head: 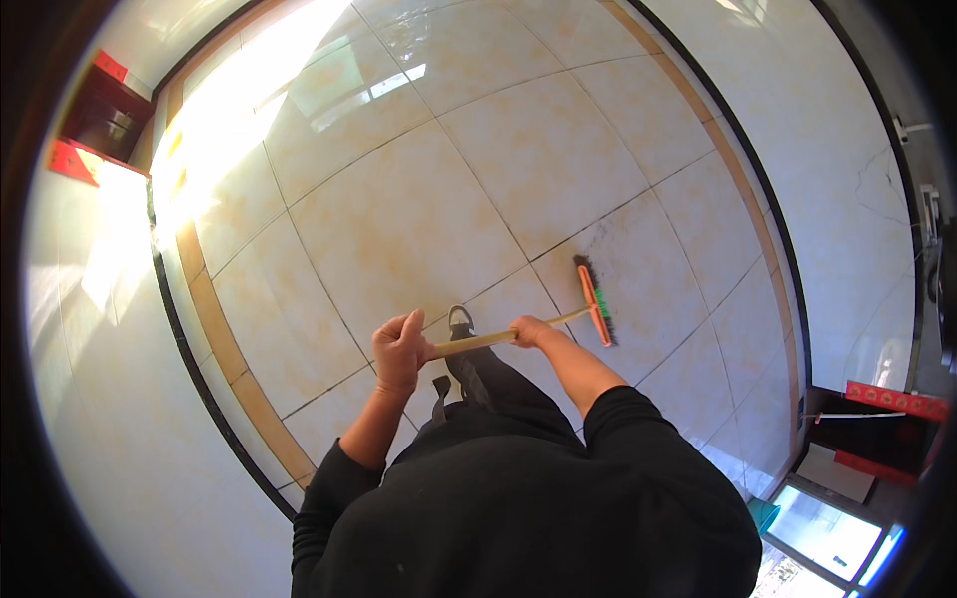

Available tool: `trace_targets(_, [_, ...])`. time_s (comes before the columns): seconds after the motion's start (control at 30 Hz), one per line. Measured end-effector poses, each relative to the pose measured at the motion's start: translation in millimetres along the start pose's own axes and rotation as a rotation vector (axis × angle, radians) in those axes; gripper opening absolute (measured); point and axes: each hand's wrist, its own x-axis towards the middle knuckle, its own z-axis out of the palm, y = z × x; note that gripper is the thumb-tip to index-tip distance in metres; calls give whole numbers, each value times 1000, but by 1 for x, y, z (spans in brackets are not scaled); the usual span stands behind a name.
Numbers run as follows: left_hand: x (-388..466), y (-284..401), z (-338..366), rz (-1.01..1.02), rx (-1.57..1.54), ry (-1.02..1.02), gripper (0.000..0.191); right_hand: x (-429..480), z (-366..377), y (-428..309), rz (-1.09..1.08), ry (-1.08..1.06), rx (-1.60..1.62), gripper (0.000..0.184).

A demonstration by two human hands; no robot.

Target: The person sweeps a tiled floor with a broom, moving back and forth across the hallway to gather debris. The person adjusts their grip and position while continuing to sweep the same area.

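My left hand (400, 347) is wrapped around the upper end of a pale broom handle (478, 342), its thumb pointing up. Farther down the same handle, my right hand (531, 331) grips it with the fingers closed. The handle slants to the right and ends in an orange and green broom head (596, 305) with dark bristles. That head is at the floor, to the right of my foot. Just beyond the bristles, a scatter of dark dust (602, 235) marks the tiles.
Glossy cream tiles (404, 202) cover the floor, bordered by a tan strip (217, 347) and dark-edged pale walls. My shoe (460, 318) stands below the handle. Strong sunlight falls at the upper left. A teal container (762, 516) is near a bright doorway at lower right.
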Motion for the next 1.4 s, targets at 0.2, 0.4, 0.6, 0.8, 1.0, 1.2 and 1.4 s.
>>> trace_targets(0.2, [25,62,-14,53,-22,77,32,7,-54,-57,-59,130,19,14])
trace_targets(0.4, [34,119,-11,134,87,38,34,46,-55,-110,-243,284,220,14])
trace_targets(0.6, [75,93,-17,-8,20,-96,32,45,-56,-85,32,135,236,14])
trace_targets(0.8, [108,145,-71,79,-53,99,33,87,-90,-139,-21,260,132,15])
trace_targets(1.0, [122,276,-142,358,9,109,33,188,-142,-285,-293,280,183,12])
trace_targets(1.2, [109,356,-170,587,126,169,35,229,-179,-410,-470,279,278,10])
trace_targets(1.4, [173,304,-162,261,146,217,30,235,-150,-342,-257,129,240,14])
